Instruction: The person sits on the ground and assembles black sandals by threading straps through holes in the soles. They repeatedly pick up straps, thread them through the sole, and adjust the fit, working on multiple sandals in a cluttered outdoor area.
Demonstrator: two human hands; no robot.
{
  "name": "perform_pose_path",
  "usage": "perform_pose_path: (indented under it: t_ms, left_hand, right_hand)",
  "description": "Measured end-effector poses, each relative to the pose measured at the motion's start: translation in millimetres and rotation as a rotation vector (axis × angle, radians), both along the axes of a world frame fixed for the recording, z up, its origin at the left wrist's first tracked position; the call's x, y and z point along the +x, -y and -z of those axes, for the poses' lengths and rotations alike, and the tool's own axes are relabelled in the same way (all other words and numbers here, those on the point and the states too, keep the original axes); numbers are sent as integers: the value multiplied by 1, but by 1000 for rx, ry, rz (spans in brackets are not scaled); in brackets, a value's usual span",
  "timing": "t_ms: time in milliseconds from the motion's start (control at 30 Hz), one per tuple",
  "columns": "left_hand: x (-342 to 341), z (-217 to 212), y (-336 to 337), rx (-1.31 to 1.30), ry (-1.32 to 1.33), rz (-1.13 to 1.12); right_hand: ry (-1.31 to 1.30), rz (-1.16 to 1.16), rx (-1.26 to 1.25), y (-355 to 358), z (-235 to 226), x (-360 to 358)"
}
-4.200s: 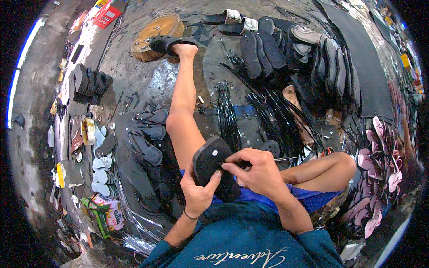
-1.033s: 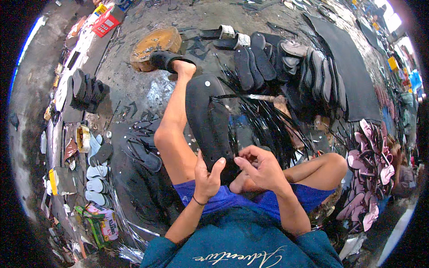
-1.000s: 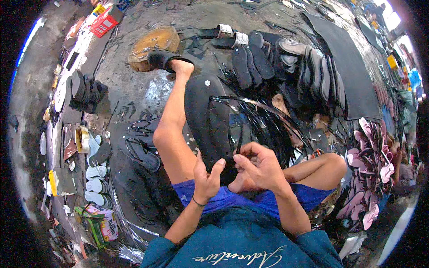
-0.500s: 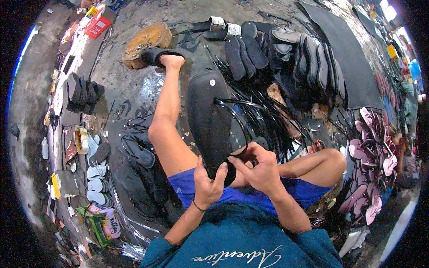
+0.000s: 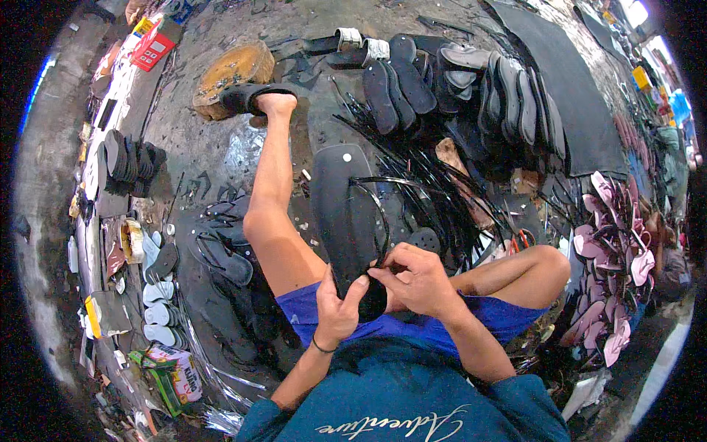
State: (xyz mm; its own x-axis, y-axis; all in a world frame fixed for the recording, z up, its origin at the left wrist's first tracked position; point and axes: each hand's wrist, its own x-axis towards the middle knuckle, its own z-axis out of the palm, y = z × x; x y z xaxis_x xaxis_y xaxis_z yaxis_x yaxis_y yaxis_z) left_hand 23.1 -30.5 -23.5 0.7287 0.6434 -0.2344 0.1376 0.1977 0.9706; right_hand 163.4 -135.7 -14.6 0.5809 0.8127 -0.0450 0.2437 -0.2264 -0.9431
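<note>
A black flip-flop (image 5: 340, 210) points away from me over my lap, with a pale round spot near its toe end. My left hand (image 5: 339, 309) grips its heel end, thumb on top. One end of a shiny black strap (image 5: 384, 221) rises from the sole's middle and arcs round to the near side edge. There my right hand (image 5: 417, 281) pinches the strap, its fingertips close to my left thumb. My fingers hide the strap's tip and whether it goes into the sole.
Loose black strips (image 5: 442, 191) lie right of the sole. Dark soles (image 5: 390, 96) and grey soles (image 5: 508, 96) stand in rows beyond. Pink flip-flops (image 5: 607, 258) are heaped at right, black flip-flops (image 5: 228, 261) at left. A round wooden block (image 5: 234, 74) is by my foot.
The flip-flop's toe end has dropped a little toward me. My right hand has shifted slightly left and nearer, still pinching the strap; my left hand keeps its grip.
</note>
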Motion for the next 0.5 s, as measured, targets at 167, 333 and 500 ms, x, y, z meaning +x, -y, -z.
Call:
perform_pose_path:
  t_ms: [167, 333, 500]
  left_hand:
    - [4, -3, -5, -247, 87, -94]
    - [-3, -17, -17, -554, 29, -3]
    - [-8, -14, -18, -503, 18, 51]
  right_hand:
    - [-530, 36, 99, 1, 15, -4]
    - [-1212, -41, 259, 9, 59, -20]
    - [-1153, -84, 277, 8, 65, -17]
